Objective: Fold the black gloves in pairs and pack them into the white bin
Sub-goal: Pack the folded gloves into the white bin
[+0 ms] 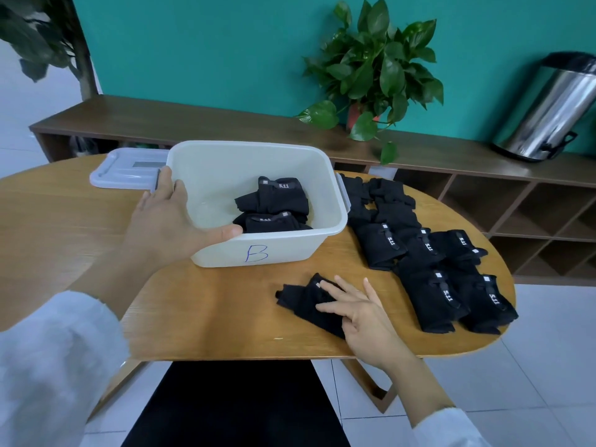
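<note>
The folded pair lies on the table just in front of the white bin, under the right hand's flat, relaxed fingers; the left hand grips the bin's near corner. Best to pinch both layers together so the fold holds, then set it beside the two packed pairs

The bin is white, with a blue letter B on its front. The gloves are black with small white print. The counter is light brown wood. The wall is teal, the plant green, the sleeves white.
</note>
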The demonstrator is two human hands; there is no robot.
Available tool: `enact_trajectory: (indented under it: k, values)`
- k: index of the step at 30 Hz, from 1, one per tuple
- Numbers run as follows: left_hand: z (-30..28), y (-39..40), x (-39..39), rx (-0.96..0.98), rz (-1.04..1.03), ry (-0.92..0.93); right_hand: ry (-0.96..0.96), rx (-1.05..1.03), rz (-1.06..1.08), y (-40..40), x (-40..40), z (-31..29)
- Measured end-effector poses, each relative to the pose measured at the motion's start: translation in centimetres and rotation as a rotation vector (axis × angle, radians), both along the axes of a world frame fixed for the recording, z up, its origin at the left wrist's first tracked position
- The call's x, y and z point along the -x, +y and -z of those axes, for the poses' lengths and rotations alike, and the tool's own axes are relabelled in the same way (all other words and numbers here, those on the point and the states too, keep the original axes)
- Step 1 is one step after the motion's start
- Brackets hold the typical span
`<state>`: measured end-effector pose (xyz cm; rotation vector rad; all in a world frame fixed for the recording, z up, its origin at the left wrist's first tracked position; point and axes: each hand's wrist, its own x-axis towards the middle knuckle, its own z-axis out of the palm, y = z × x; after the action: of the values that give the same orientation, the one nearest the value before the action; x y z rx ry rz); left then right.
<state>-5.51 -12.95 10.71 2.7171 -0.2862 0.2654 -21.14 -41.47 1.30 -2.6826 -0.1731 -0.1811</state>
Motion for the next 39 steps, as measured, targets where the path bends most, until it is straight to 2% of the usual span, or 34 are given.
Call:
enact_trajectory:
  k: [3, 7, 9, 13, 17, 28, 35, 39]
  values:
    - [-0.3, -0.1, 0.4, 0.0, 0.004, 0.034, -0.032, -0.017, -0.005, 0.2, -0.4, -0.4]
    - [-0.7, -0.3, 0.9, 0.001, 0.001, 0.045, -0.103, -0.155, 0.11, 1.6, -0.7, -2.6]
    - [-0.8, -0.5, 0.9, 0.011, -0.003, 0.053, 0.009, -0.125, 0.12, 2.6, -1.1, -3.6]
    - [-0.8, -0.5, 0.6, -0.005, -0.007, 0.072, 0.385, 0.084, 0.162, 3.6, -2.9, -3.6]
    - [-0.7, -0.3, 0.5, -0.015, -0.006, 0.07, 0.481, 0.157, 0.113, 3.5, -4.3, -4.1]
    - [-0.2, -0.2, 0.4, 0.007, 0.013, 0.027, 0.545, 0.268, 0.025, 3.6, -5.8, -4.8]
    - [0.0, 0.0, 0.2, 0.023, 0.032, 0.02, 0.572, 0.209, 0.018, 3.1, -5.9, -4.6]
    - [-0.1, 0.0, 0.2, 0.037, 0.035, 0.02, 0.595, 0.095, 0.021, 2.1, -5.3, -4.9]
